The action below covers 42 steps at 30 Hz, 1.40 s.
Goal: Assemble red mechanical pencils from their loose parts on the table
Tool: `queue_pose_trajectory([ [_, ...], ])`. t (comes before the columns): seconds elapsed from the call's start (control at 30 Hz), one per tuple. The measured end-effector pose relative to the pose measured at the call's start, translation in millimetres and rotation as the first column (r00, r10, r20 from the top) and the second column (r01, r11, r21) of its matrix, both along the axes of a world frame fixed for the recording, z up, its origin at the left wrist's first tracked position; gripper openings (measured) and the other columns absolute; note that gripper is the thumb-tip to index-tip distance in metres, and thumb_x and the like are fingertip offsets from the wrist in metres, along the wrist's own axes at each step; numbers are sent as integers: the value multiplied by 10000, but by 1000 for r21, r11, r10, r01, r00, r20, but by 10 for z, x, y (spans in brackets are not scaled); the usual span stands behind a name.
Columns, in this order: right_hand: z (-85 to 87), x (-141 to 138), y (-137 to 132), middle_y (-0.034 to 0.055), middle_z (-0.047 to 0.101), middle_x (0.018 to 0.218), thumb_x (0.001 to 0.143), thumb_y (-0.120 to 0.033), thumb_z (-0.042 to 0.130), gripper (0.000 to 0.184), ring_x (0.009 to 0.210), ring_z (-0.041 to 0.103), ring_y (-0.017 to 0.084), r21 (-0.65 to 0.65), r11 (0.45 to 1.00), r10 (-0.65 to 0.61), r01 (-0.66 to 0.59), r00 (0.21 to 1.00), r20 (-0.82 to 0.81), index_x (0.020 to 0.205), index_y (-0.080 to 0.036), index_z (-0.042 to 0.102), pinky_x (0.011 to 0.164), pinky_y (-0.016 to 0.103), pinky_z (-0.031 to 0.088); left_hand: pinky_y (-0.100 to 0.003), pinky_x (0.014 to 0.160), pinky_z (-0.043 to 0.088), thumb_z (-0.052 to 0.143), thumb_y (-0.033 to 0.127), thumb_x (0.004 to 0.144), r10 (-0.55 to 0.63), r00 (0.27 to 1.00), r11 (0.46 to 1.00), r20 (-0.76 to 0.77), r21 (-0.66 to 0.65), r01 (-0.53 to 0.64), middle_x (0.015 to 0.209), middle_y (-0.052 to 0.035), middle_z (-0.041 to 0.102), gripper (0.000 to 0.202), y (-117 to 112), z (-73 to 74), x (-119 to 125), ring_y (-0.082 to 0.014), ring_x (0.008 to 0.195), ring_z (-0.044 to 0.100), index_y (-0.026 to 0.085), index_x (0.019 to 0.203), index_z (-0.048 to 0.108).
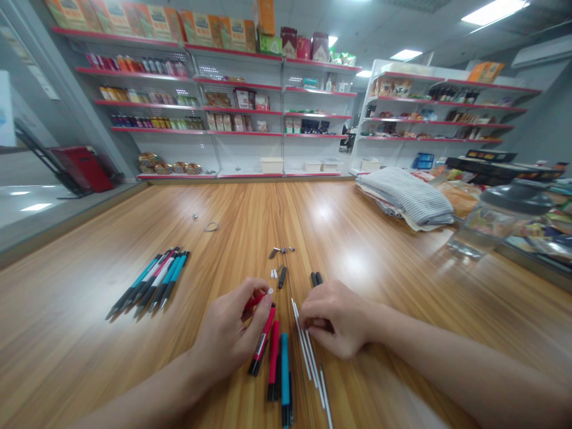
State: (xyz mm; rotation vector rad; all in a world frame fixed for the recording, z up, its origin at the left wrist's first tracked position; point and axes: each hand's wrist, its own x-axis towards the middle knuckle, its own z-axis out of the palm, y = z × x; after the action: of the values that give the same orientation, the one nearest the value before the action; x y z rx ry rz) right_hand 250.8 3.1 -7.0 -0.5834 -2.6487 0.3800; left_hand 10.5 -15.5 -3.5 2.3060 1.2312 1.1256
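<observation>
On my feed, my left hand (235, 325), fingers curled, pinches a red barrel (255, 300) left of the white refills (308, 356); my right hand (334, 317) curls over their right side, grip unclear.

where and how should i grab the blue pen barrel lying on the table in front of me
Probably by the upper half of the blue barrel, pinched across its width from above: it is slim and lies flat, pointing away from you, with a red barrel close on its left and a dark piece beside its lower end.
</observation>
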Motion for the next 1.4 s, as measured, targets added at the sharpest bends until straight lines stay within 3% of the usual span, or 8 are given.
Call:
queue_pose_trajectory([
  [0.4,12,17,6,-9,569,679,679,-115,510,211,668,545,139,39,997,59,-62,996,65,858,-196,586,620,253,392,-207,568,410,513,223,895,-5,1000,1000,-16,-6,5,693,37,540,63,-12,9,13,-81,585,521,188,946,522],
  [0.6,76,9,27,-3,591,750,731,-175,547,154,747,551,146,40,993,102,-111,978,182,875,-213,583,639,260,394,-209,539,391,514,222,889,-5,1000,1000,-23,26,5,672,38,534,65,-9,16,17,-84,555,501,186,940,534],
  [0.93,190,-48,-38,12,529,861,741,-205,586,114,748,466,133,203,975,43,-93,971,235,851,-206,557,543,260,328,-212,575,411,499,185,889,-37,999,998,-28,49,39,722,9,573,72,-16,61,24,-94,597,521,172,927,560],
  [1.13,114,-47,-1,2,534,779,702,-158,559,138,718,454,132,236,969,52,-75,993,104,829,-188,514,555,259,327,-224,607,424,483,170,892,-57,998,997,-35,55,58,727,-9,572,85,-28,88,30,-109,633,533,162,916,563],
  [1.27,37,-29,24,-5,552,718,778,-115,502,123,640,452,126,328,942,-34,64,995,-95,881,-181,521,545,263,313,-218,591,418,494,163,888,-57,998,997,-18,60,58,734,-5,572,79,-28,76,17,-99,616,521,161,937,557],
  [1.4,31,-37,18,18,599,753,854,-58,437,243,656,507,121,355,914,-86,198,948,-307,1047,-155,548,584,246,372,-216,563,407,504,159,880,-57,998,995,-3,76,57,716,1,565,75,-23,49,4,-95,589,506,160,933,558],
])
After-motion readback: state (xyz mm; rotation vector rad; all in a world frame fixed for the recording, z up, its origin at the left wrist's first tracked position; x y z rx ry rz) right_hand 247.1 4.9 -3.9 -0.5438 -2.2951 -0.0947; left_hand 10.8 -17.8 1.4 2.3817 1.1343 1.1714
